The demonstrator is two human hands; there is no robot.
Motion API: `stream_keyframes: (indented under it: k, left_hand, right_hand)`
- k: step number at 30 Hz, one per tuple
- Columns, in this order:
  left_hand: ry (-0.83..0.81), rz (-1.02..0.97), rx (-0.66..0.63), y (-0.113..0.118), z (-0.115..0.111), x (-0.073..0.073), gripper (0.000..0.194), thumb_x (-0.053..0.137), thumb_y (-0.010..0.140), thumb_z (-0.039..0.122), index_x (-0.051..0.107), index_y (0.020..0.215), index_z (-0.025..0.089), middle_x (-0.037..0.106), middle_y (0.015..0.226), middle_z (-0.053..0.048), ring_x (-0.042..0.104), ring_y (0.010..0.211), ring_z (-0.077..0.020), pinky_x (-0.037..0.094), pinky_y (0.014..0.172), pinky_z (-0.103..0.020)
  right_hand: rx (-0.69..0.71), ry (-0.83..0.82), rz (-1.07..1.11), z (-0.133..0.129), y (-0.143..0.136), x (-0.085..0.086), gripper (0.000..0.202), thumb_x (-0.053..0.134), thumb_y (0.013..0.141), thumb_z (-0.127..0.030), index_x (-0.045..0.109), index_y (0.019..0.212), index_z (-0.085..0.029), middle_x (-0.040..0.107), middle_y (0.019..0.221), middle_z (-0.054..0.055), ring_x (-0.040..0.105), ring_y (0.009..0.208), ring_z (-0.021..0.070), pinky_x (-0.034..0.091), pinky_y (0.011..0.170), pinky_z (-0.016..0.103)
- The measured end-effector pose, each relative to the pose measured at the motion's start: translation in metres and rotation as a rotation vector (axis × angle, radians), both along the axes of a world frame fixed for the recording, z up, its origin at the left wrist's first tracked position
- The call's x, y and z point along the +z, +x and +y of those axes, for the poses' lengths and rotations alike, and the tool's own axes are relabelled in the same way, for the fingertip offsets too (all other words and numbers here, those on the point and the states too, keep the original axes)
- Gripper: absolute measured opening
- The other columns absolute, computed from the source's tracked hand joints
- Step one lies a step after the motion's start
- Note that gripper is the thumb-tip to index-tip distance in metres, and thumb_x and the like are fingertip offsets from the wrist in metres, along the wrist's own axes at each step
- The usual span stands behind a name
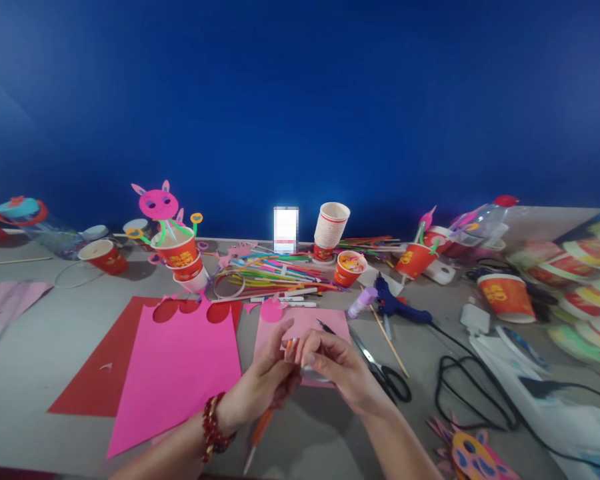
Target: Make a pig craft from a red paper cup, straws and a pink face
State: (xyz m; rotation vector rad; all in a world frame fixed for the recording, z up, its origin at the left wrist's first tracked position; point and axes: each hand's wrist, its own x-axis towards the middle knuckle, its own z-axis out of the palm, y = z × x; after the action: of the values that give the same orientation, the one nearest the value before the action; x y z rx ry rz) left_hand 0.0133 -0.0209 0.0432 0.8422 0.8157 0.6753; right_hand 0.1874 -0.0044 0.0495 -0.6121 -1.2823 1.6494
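My left hand [266, 375], with a red bead bracelet at the wrist, is curled close against my right hand [336, 363] above the table. Between their fingertips shows a small orange and white bit [291, 348], too small to name. A pale, rounded edge [317, 375] peeks out under my right fingers; its kind is hidden. Below my left fingers slants an orange-handled tool [261, 428] with a thin pale tip; whether the hand grips it I cannot tell. Behind the hands lies a light pink sheet [330, 323]. Black-handled scissors [380, 367] rest beside my right hand.
Left of the hands, a bright pink sheet [183, 373] with scalloped cutouts overlaps a red sheet [95, 373]. A blue glue gun [397, 303], its cord [450, 400], and a glue stick [363, 302] lie right. Behind stand stacked paper cups [331, 227] and a pink-faced cup figure [159, 204].
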Motion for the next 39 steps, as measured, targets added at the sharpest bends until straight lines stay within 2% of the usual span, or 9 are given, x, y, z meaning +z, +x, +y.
stream_keyframes:
  k: [6, 13, 16, 20, 24, 26, 30, 35, 39]
  left_hand:
    - [0.034, 0.023, -0.087, -0.005, 0.003, -0.012, 0.095, 0.059, 0.085, 0.064, 0.006, 0.154, 0.025, 0.049, 0.056, 0.011, 0.025, 0.038, -0.0036, 0.022, 0.036, -0.013]
    - [0.072, 0.003, -0.119, -0.004, 0.002, -0.021, 0.090, 0.060, 0.087, 0.060, 0.009, 0.153, 0.027, 0.056, 0.060, 0.009, 0.044, 0.036, -0.0071, 0.048, 0.038, -0.020]
    - [0.058, -0.030, -0.098, -0.002, 0.004, -0.018, 0.074, 0.060, 0.088, 0.058, 0.024, 0.145, 0.027, 0.058, 0.061, 0.008, 0.049, 0.036, -0.0080, 0.053, 0.040, -0.023]
    - [0.078, 0.043, -0.031, 0.002, 0.004, -0.016, 0.044, 0.057, 0.090, 0.059, 0.049, 0.111, 0.021, 0.055, 0.059, 0.008, 0.041, 0.033, -0.0038, 0.045, 0.036, -0.017]
    - [0.110, 0.161, 0.028, 0.005, 0.003, -0.018, 0.046, 0.052, 0.088, 0.066, 0.050, 0.094, 0.021, 0.046, 0.059, 0.010, 0.026, 0.033, -0.0012, 0.027, 0.030, -0.012]
    - [0.099, 0.173, 0.047, 0.005, 0.003, -0.017, 0.046, 0.051, 0.088, 0.068, 0.047, 0.088, 0.022, 0.044, 0.060, 0.010, 0.022, 0.035, -0.0013, 0.021, 0.030, -0.012]
    - [0.040, 0.118, 0.040, 0.004, 0.004, -0.007, 0.046, 0.053, 0.087, 0.067, 0.046, 0.086, 0.022, 0.041, 0.058, 0.011, 0.018, 0.038, -0.0021, 0.016, 0.032, -0.013]
    - [-0.003, 0.091, 0.026, 0.004, 0.002, -0.001, 0.048, 0.057, 0.084, 0.068, 0.045, 0.089, 0.022, 0.042, 0.057, 0.011, 0.017, 0.037, -0.0013, 0.015, 0.032, -0.013]
    - [0.015, 0.095, 0.025, 0.004, 0.001, -0.002, 0.049, 0.056, 0.084, 0.069, 0.046, 0.089, 0.022, 0.046, 0.057, 0.010, 0.021, 0.035, -0.0008, 0.019, 0.030, -0.012]
  right_hand:
    - [0.000, -0.062, -0.087, 0.000, 0.000, -0.003, 0.025, 0.074, 0.087, -0.039, 0.069, 0.074, -0.018, 0.067, 0.078, 0.003, 0.062, 0.079, 0.0187, 0.047, 0.079, 0.032]
    - [-0.044, -0.059, -0.156, 0.001, 0.002, -0.004, 0.024, 0.077, 0.084, -0.039, 0.073, 0.074, -0.018, 0.071, 0.077, 0.004, 0.067, 0.080, 0.0186, 0.050, 0.080, 0.030]
    - [-0.068, -0.075, -0.145, 0.001, 0.002, -0.002, 0.026, 0.077, 0.084, -0.043, 0.073, 0.074, -0.019, 0.073, 0.078, 0.005, 0.068, 0.083, 0.0208, 0.051, 0.087, 0.034]
    - [-0.131, -0.087, -0.129, 0.001, 0.002, 0.001, 0.030, 0.074, 0.085, -0.049, 0.073, 0.075, -0.020, 0.073, 0.079, 0.004, 0.069, 0.088, 0.0223, 0.051, 0.091, 0.037]
    - [-0.107, -0.058, -0.159, 0.001, 0.004, 0.002, 0.031, 0.073, 0.085, -0.050, 0.073, 0.075, -0.020, 0.073, 0.078, 0.005, 0.069, 0.084, 0.0220, 0.051, 0.085, 0.035]
    - [-0.100, -0.034, -0.183, 0.001, 0.007, 0.003, 0.031, 0.073, 0.085, -0.050, 0.073, 0.075, -0.021, 0.073, 0.079, 0.006, 0.068, 0.090, 0.0242, 0.050, 0.089, 0.038]
    - [-0.217, 0.036, -0.238, 0.002, 0.017, 0.005, 0.029, 0.070, 0.088, -0.048, 0.073, 0.075, -0.022, 0.074, 0.082, 0.007, 0.060, 0.114, 0.0288, 0.040, 0.104, 0.043]
    - [-0.225, 0.125, -0.292, 0.002, 0.019, 0.001, 0.028, 0.065, 0.093, -0.044, 0.068, 0.079, -0.021, 0.065, 0.083, 0.004, 0.059, 0.080, 0.0194, 0.047, 0.075, 0.031]
    - [-0.230, 0.187, -0.375, 0.001, 0.014, -0.002, 0.025, 0.063, 0.095, -0.041, 0.064, 0.079, -0.021, 0.061, 0.081, 0.003, 0.057, 0.080, 0.0188, 0.045, 0.076, 0.030]
